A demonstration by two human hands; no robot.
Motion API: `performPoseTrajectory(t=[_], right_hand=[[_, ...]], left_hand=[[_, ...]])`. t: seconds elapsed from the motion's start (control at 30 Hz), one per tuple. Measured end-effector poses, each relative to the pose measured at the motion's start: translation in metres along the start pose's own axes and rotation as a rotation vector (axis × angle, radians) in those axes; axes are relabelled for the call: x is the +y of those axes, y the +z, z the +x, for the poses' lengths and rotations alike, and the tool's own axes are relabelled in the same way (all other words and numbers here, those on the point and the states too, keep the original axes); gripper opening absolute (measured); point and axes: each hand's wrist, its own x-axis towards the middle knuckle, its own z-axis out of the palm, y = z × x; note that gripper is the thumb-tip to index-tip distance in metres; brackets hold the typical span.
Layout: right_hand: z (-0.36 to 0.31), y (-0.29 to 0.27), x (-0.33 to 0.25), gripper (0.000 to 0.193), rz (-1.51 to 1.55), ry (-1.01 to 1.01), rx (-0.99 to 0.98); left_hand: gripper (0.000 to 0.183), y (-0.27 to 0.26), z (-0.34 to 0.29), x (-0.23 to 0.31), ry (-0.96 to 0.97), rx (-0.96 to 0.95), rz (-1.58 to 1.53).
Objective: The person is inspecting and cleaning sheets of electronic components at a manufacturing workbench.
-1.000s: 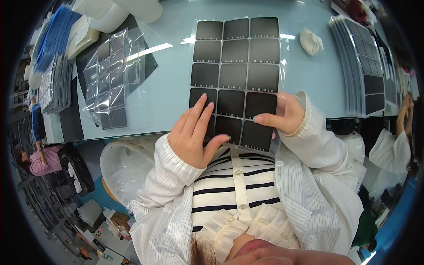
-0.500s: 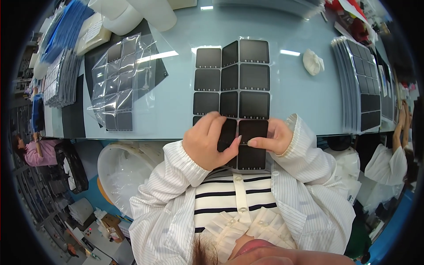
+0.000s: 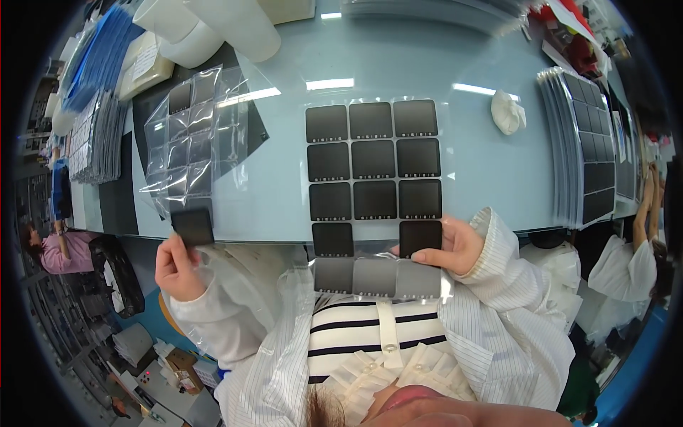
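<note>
Between the fingertips of my left hand (image 3: 179, 269) is a flat black rounded card (image 3: 193, 226), held at the table's front edge. Beneath its upper edge lies the near end of a crinkled clear sheet (image 3: 229, 171) with dark cards in it. In front of me a clear pocket sheet (image 3: 373, 244) carries rows of black cards, three across. Its fourth row shows a bare gap in the middle. My right hand (image 3: 457, 246) pinches the sheet's right side by that row, thumb on top. The lowest row hangs over the edge towards my lap.
Stacks of filled sheets stand at the left (image 3: 99, 146) and right (image 3: 569, 160). A crumpled white wad (image 3: 507, 112) lies right of centre. White rolls (image 3: 238, 28) and a blue stack of sheets (image 3: 99, 53) sit far left. Other people sit at both sides.
My left hand has moved left, away from the sheet, with a black card in its fingers. The sheet now lies flatter, its fourth row showing a gap. My right hand still holds the sheet's side.
</note>
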Motion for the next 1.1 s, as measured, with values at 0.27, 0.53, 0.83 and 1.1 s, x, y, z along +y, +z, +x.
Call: performPoseTrajectory(t=[0.27, 0.53, 0.83, 1.1], right_hand=[[-0.002, 0.002, -0.02, 0.05, -0.149, 0.219, 0.029], [0.004, 0.005, -0.002, 0.045, -0.09, 0.126, 0.052], [0.003, 0.006, 0.003, 0.044, -0.109, 0.069, 0.093], [0.004, 0.009, 0.003, 0.046, 0.022, 0.029, 0.091]], left_hand=[[0.018, -0.049, -0.011, -0.089, -0.802, -0.836, 0.208], [0.019, -0.068, 0.002, -0.19, -0.674, -0.09, -0.043], [0.02, -0.136, 0.077, -0.182, -0.299, 0.236, -0.025], [0.023, -0.169, 0.152, -0.159, 0.004, 0.47, -0.017]])
